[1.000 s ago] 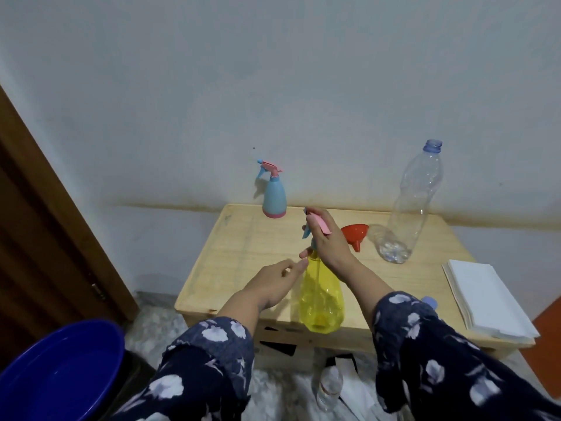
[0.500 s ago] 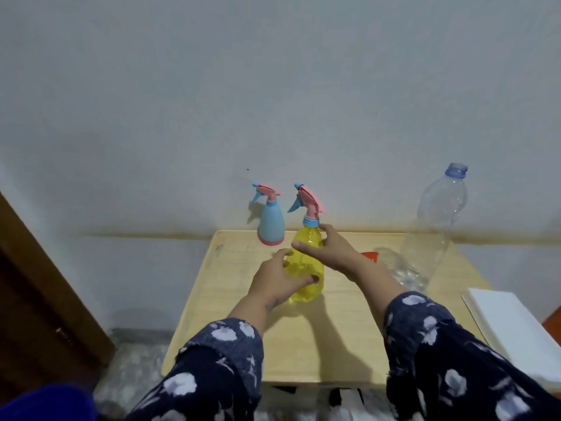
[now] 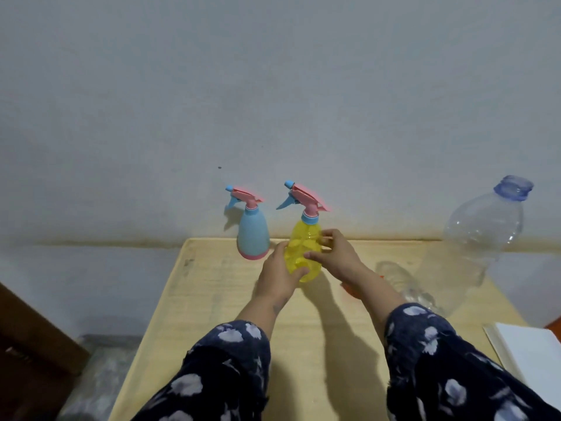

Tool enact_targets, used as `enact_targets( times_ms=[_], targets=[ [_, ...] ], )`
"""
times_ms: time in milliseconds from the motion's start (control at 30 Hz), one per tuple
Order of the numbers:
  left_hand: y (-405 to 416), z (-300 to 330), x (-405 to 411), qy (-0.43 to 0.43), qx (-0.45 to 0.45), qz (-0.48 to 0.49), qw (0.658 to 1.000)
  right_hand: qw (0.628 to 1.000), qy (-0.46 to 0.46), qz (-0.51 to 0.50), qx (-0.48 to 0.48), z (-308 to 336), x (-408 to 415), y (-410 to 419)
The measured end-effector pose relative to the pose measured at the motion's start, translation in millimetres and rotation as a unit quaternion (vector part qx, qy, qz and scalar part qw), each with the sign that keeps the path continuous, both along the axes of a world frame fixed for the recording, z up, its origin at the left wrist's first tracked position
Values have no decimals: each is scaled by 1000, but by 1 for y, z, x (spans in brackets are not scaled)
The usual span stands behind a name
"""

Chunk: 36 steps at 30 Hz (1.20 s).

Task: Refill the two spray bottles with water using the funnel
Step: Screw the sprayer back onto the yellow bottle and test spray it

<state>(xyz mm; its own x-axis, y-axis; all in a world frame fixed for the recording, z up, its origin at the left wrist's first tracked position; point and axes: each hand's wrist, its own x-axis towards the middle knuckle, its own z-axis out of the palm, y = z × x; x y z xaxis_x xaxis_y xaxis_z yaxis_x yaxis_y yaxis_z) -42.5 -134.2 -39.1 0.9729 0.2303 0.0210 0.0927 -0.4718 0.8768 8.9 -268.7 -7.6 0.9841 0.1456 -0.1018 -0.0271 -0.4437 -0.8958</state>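
From the head view, my left hand (image 3: pixel 277 273) and right hand (image 3: pixel 335 256) curl around the yellow bottle (image 3: pixel 305 250), upright on the table (image 3: pixel 212 299) just right of the blue bottle (image 3: pixel 253 235). My right forearm hides most of the funnel (image 3: pixel 349 291).

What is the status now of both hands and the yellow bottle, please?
Left hand and right hand both grip yellow spray bottle, upright on table. Trigger heads on both sprayers. Orange funnel mostly hidden behind right arm.
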Motion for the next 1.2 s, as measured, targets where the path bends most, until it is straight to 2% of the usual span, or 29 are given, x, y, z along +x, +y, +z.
enact_targets(
  times_ms=[200, 567, 767, 900, 1033, 1200],
  targets=[
    [-1, -34, 63, 34, -24, 48, 998, 1000, -27, 11, 2, -20, 53, 4],
    [1, -58, 106, 24, 2, 40, 999, 999, -36, 17, 35, -40, 89, 1],
    [2, -45, 100, 53, 24, 16, 998, 999, -13, 35, 2, -35, 85, 2],
    [3, -27, 86, 97, 79, 5, 992, 998, 10, 24, -54, -25, 72, -2],
    [1, -21, 63, 86, 114, -5, 990, 996, 8, 32, -82, -14, 43, -12],
    [-12, -5, 19, 70, 150, -65, 984, 992, 29, 53, -115, 0, -17, -40]
  ],
)
